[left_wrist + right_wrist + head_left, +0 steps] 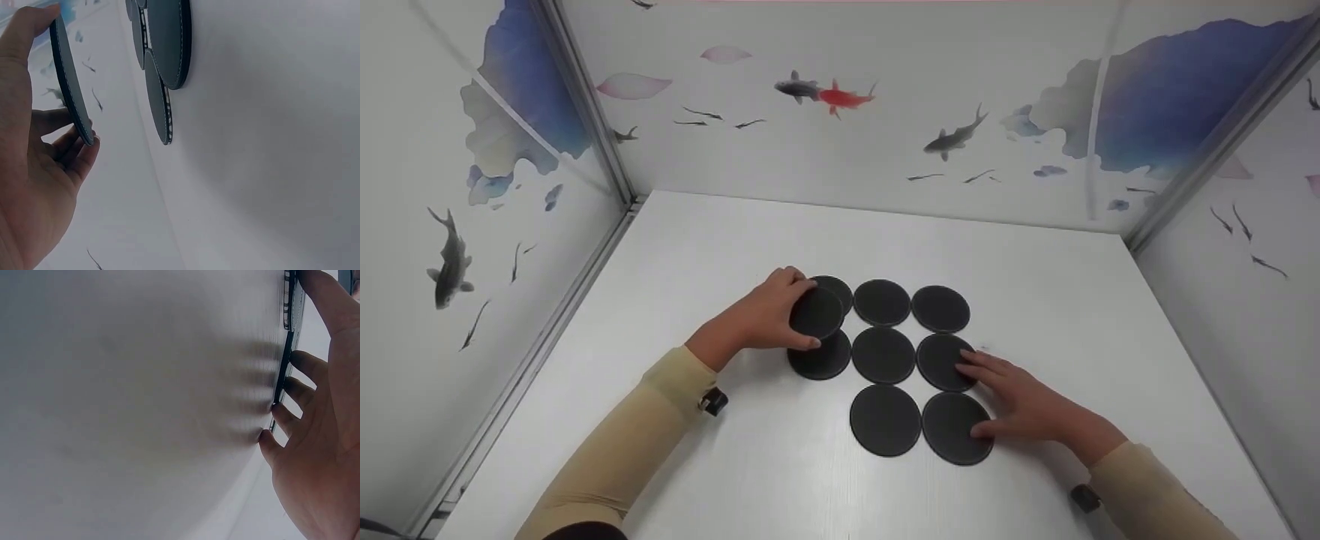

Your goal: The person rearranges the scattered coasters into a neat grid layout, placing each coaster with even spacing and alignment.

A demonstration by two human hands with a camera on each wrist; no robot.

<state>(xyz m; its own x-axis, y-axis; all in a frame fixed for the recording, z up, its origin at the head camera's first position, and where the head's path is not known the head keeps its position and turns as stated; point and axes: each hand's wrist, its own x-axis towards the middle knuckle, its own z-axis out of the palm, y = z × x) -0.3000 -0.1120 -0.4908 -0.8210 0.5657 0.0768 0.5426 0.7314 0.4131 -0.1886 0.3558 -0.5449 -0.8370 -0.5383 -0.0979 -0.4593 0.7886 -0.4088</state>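
My left hand (769, 309) pinches a round black coaster (817, 313) by its edge between thumb and fingers. In the left wrist view this coaster (70, 84) is tilted, raised off the table, with light stitching round its rim. Below it, in the head view, are a partly covered upper-left coaster (840, 289) and a middle-left coaster (819, 360). My right hand (1027, 401) is spread, its fingertips touching the middle-right coaster (941, 362) and its thumb on the lower-right coaster (952, 427). In the right wrist view the fingers of that hand (320, 439) reach to the table along the coasters' edges.
More black coasters lie flat in close rows: top-middle coaster (883, 302), top-right coaster (940, 308), centre coaster (883, 355) and lower-middle coaster (885, 420). The white table (765, 457) is bounded by a back wall (840, 172) and side walls printed with fish.
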